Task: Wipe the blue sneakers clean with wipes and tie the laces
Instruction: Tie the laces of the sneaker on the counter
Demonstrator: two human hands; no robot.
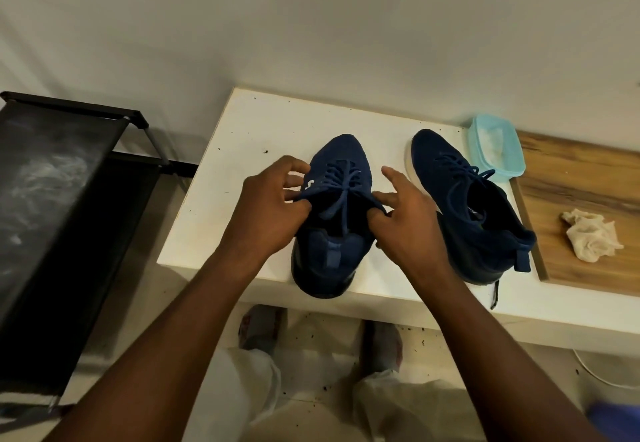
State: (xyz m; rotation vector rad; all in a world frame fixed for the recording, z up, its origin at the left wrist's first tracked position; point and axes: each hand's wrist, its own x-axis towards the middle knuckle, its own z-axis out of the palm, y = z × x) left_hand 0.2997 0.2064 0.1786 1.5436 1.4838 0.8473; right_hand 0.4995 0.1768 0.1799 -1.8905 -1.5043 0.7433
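Note:
Two dark blue sneakers stand on a white table (249, 122), toes pointing away from me. The left sneaker (341, 154) is between my hands, its heel at the table's front edge. My left hand (268, 206) pinches one blue lace (343, 192) end at the shoe's left side. My right hand (405, 219) pinches the other lace end at the right side, index finger stretched out. The laces cross over the tongue. The right sneaker (446, 157) stands apart, its laces loose. A crumpled used wipe (592, 237) lies on a wooden board.
A light blue wipes tub (495, 150) sits behind the right sneaker. The wooden board (581, 178) covers the table's right part. A black shoe rack (55, 178) stands to the left. My legs and feet show below the table edge.

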